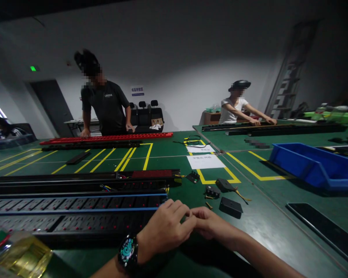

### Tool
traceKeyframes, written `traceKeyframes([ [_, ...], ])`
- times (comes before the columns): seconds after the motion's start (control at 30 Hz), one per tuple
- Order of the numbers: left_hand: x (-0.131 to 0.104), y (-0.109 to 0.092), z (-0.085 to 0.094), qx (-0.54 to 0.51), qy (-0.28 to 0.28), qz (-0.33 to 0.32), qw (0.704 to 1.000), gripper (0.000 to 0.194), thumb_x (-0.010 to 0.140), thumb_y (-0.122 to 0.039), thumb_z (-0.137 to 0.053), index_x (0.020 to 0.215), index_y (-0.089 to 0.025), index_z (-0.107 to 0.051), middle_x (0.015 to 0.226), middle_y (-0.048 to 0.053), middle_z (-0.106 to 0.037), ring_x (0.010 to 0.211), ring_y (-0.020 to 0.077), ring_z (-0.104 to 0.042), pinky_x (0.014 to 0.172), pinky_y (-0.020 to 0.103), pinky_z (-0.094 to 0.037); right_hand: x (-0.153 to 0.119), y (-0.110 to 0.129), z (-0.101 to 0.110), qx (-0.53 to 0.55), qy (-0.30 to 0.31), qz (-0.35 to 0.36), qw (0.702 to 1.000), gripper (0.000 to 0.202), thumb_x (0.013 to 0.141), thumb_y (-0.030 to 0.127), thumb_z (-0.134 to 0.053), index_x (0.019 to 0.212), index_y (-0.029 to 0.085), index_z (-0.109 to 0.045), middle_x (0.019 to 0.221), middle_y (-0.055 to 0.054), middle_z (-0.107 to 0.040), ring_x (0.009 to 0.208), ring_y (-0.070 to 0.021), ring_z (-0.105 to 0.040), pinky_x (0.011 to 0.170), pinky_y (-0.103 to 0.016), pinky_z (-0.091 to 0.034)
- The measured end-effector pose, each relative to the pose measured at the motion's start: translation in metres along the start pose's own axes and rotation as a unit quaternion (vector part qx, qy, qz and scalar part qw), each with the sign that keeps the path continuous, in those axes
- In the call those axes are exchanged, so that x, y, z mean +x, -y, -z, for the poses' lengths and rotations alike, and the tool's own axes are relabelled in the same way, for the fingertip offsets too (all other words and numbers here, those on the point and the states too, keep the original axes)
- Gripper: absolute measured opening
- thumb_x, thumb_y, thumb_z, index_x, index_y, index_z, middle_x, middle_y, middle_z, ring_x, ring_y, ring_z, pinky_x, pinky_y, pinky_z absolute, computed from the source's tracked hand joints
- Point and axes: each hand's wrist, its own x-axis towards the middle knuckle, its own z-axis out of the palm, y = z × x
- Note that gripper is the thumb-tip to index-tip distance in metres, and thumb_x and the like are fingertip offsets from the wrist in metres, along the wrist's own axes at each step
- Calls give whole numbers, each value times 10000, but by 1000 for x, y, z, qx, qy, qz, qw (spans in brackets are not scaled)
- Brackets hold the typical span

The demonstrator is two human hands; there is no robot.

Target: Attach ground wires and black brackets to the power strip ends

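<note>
One blue-edged strip [98, 203] beside left fingers [176, 210]

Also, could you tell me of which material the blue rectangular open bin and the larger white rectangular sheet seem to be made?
The blue rectangular open bin looks like smooth moulded plastic: one even colour, a flared rim. The larger white rectangular sheet is probably matt paper: thin, flat, with dark characters.

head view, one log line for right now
left hand: fingers at right hand's | right hand: near black box | blue bin: on table
</note>
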Motion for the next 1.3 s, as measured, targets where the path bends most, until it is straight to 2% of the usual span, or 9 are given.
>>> traceKeyframes([
  [0.17,-9,2,-1,-39,-24,11,999,92,1063,-201,-541,1006,-188,-612,886,26,-630,791,199,-550,678,348,-390,-2,5,1,-8,12,1,1000,414,775,560,-814,787,200,-610,627,87,-430,548,-73,-302,506,-239,-157],
  [0.3,-17,4,0,-66,-49,13,997,110,1073,-167,-528,1038,-188,-630,887,20,-647,784,183,-558,675,336,-393,-2,-1,7,-1,40,-1,999,470,755,612,-832,916,195,-687,668,73,-503,550,-72,-403,507,-220,-209],
  [0.47,-29,19,7,-129,-45,68,988,199,1098,-189,-487,980,-196,-648,898,31,-678,804,184,-584,701,316,-446,8,-10,1,-67,29,25,997,488,802,637,-788,1001,195,-727,674,58,-530,560,-96,-436,515,-223,-290],
  [0.57,-35,30,9,-195,-48,132,971,196,1106,-207,-473,1070,-195,-665,949,45,-696,876,193,-623,777,308,-505,19,-14,-6,-155,-44,108,981,378,875,561,-711,936,189,-736,703,24,-568,624,-131,-470,580,-259,-358],
  [0.67,-41,38,8,-249,-38,189,949,223,1111,-215,-453,1033,-196,-661,956,45,-690,888,186,-634,795,295,-518,28,-20,-8,-288,-166,185,925,303,936,461,-621,970,189,-751,661,29,-536,635,-152,-480,646,-291,-378],
  [0.73,-45,40,7,-276,-27,220,935,233,1115,-236,-454,991,-200,-648,943,36,-676,880,180,-631,772,281,-509,29,-23,-6,-337,-199,210,896,298,963,422,-576,1040,190,-747,641,44,-508,611,-152,-478,654,-294,-379],
  [0.87,-47,39,8,-319,-16,250,914,198,1109,-278,-499,991,-208,-642,940,22,-658,881,174,-621,753,268,-479,24,-26,-4,-360,-162,228,890,298,994,387,-536,1126,188,-714,653,48,-516,592,-147,-488,620,-279,-363],
  [1.03,-43,37,11,-359,10,259,896,148,1082,-248,-548,970,-209,-636,921,7,-653,874,170,-610,759,268,-454,19,-25,-4,-383,-132,238,883,234,961,308,-564,1124,200,-693,687,33,-575,604,-145,-511,622,-273,-365],
  [1.3,-43,36,7,-304,52,268,913,97,1029,-204,-602,960,-205,-670,927,16,-682,896,202,-616,774,311,-437,21,-26,-3,-398,-142,246,872,202,896,187,-578,1059,199,-698,712,18,-633,616,-140,-551,626,-251,-371],
])
